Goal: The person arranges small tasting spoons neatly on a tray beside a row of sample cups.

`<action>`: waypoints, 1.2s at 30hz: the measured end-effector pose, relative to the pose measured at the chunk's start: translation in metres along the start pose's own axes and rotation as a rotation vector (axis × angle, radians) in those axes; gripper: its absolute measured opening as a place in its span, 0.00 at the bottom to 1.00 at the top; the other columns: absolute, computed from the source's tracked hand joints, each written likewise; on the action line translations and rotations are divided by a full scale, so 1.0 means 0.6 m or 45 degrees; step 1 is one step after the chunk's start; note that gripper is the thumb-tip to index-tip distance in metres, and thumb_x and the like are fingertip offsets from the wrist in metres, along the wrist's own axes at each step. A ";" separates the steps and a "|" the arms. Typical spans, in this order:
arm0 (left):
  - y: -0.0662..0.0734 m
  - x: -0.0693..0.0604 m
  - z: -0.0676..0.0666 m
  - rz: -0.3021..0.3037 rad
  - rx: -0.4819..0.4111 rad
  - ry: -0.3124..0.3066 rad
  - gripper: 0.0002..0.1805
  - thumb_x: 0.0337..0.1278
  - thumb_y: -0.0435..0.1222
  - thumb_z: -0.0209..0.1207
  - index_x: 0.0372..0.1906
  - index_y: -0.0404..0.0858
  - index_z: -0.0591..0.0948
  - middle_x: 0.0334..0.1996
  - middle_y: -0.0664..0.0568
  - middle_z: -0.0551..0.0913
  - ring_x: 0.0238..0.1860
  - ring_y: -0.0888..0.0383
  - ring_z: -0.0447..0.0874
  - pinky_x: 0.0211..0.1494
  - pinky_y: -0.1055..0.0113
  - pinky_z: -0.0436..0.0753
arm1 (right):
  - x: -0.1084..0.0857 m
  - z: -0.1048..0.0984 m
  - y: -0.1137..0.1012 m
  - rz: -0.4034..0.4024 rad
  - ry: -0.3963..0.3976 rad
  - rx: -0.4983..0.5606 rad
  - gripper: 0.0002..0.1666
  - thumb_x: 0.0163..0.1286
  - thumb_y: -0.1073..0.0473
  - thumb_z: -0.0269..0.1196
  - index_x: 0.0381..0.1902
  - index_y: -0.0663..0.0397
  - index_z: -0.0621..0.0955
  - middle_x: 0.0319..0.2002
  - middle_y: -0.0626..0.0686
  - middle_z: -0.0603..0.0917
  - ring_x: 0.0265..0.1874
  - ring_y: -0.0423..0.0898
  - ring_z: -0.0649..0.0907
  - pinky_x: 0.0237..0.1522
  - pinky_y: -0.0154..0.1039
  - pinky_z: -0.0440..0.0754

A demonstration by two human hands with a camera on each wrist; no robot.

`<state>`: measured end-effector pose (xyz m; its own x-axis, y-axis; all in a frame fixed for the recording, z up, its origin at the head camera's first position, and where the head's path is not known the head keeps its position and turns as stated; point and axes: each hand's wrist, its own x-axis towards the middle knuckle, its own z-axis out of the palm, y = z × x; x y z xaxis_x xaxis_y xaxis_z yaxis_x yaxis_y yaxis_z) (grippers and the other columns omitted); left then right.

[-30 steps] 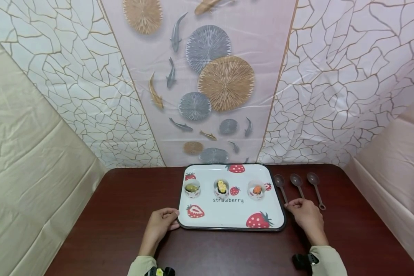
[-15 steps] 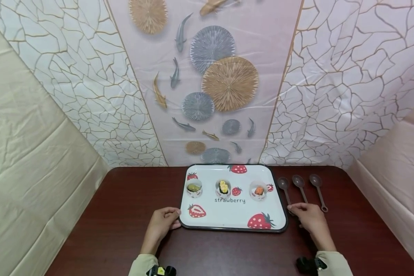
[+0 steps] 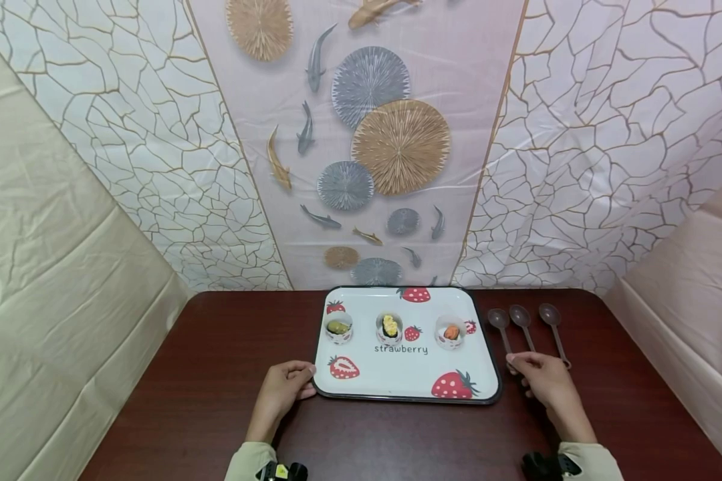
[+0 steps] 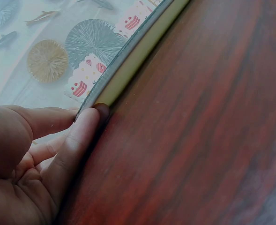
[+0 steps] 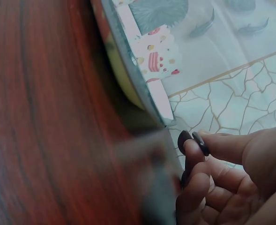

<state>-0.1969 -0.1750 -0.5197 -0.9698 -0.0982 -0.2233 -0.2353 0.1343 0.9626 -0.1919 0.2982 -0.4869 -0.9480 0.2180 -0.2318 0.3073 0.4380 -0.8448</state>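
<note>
A white strawberry-print tray with a dark rim lies on the table. Its lower left edge is pinched by my left hand; the left wrist view shows thumb and finger at the rim. To the tray's right, my right hand pinches the handle end of the leftmost brown spoon. In the right wrist view the dark handle end shows between the fingertips. A middle spoon and a right spoon lie beside it, the middle handle's end hidden behind the hand.
Three small patterned cups stand in a row on the tray: one with green food, one with yellow food, one with orange food. A patterned cloth hangs behind the dark wooden table.
My right hand has shifted slightly right with the leftmost spoon, bringing it closer to the middle one. The left hand and the tray keep their places; the head view has turned slightly.
</note>
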 end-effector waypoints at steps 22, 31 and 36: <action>0.000 0.000 0.001 0.001 0.017 -0.010 0.14 0.74 0.32 0.62 0.54 0.24 0.85 0.33 0.46 0.87 0.30 0.60 0.86 0.36 0.68 0.92 | -0.043 0.011 -0.054 -0.084 0.182 0.100 0.28 0.81 0.46 0.61 0.55 0.70 0.81 0.28 0.48 0.77 0.15 0.42 0.73 0.18 0.35 0.77; -0.001 -0.001 -0.001 0.017 0.023 -0.012 0.15 0.75 0.33 0.63 0.54 0.24 0.85 0.33 0.46 0.87 0.30 0.60 0.86 0.36 0.68 0.92 | -0.055 0.020 -0.082 -0.139 0.158 0.170 0.26 0.81 0.49 0.62 0.56 0.70 0.79 0.27 0.49 0.77 0.15 0.42 0.77 0.20 0.35 0.81; -0.002 -0.003 -0.002 0.018 0.032 -0.011 0.15 0.75 0.34 0.63 0.55 0.25 0.85 0.33 0.46 0.87 0.30 0.59 0.86 0.36 0.67 0.92 | -0.060 0.026 -0.095 -0.183 0.125 0.196 0.22 0.82 0.54 0.61 0.57 0.72 0.78 0.26 0.50 0.78 0.16 0.42 0.77 0.21 0.36 0.83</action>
<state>-0.1946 -0.1764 -0.5199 -0.9735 -0.0875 -0.2111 -0.2230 0.1607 0.9615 -0.1767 0.2520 -0.4378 -0.9663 0.2499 -0.0621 0.1463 0.3344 -0.9310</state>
